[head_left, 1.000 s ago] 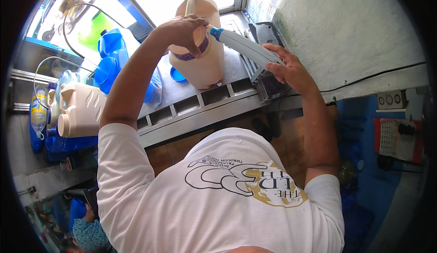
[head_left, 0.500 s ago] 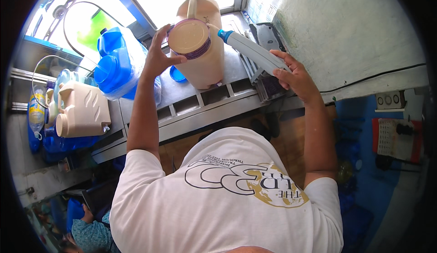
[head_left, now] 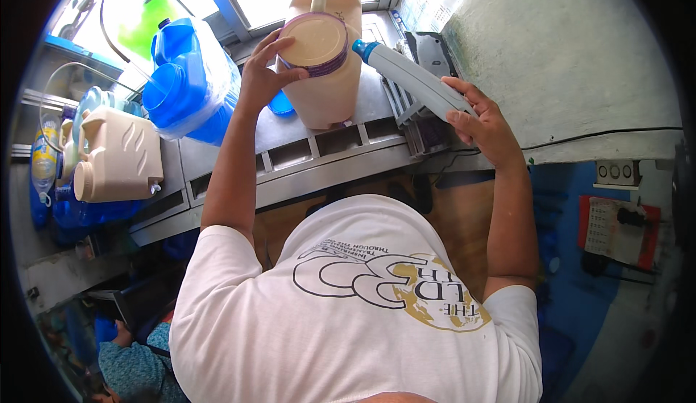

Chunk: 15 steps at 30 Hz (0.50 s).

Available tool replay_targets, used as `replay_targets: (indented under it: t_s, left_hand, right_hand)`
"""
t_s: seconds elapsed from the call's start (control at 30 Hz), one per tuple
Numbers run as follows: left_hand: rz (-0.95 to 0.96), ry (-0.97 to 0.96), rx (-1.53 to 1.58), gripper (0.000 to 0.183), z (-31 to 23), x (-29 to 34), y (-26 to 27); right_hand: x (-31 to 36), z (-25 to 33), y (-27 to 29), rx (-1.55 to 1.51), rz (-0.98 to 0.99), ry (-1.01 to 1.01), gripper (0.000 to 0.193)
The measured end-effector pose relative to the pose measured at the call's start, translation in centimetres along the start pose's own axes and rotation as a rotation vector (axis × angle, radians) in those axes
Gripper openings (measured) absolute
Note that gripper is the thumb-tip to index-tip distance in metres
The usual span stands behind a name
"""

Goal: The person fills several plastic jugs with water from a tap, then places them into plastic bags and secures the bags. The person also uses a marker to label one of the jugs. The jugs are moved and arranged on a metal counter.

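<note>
A large beige jug stands upright on the metal counter in front of me. Its wide round cap is rimmed by a purple band. My left hand grips the cap from the left, with the thumb at the band and a finger over the top edge. In my right hand is a long pale grey heat gun with a blue nozzle. Its tip points at the right side of the cap, a small gap apart. A blue lid lies on the counter, left of the jug.
To the left stand a blue jug in plastic wrap and another beige jug. A metal rack sits right of the jug. A black cable runs along the wall. At lower left, another person's patterned sleeve shows.
The view has shifted slightly, so the jug sits higher in it. A finger of my left hand now rests over the cap's top. The heat gun stays close beside the cap.
</note>
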<state>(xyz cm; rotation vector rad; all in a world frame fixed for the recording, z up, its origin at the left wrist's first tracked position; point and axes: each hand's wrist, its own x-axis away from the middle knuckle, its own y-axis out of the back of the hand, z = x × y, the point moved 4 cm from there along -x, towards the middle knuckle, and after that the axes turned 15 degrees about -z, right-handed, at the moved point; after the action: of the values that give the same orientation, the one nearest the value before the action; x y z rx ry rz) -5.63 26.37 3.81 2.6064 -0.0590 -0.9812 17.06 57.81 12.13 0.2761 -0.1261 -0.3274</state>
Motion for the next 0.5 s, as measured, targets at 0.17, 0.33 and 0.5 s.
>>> replay_targets:
  t_s: [0.17,0.33,0.5]
  left_hand:
    - [-0.017,0.006,0.034,0.07,-0.3,0.0,0.2]
    - [-0.023,0.015,0.04,0.068,-0.6,0.0,0.4]
    - [-0.017,-0.02,-0.006,0.067,-0.4,-0.3,0.5]
  right_hand:
    - [0.6,0.7,-0.5,0.019,0.016,0.0,0.06]
    - [1.3,2.0,-1.0,0.08,0.053,0.029,0.06]
    - [1.6,3.4,-1.9,0.148,0.076,0.089,0.059]
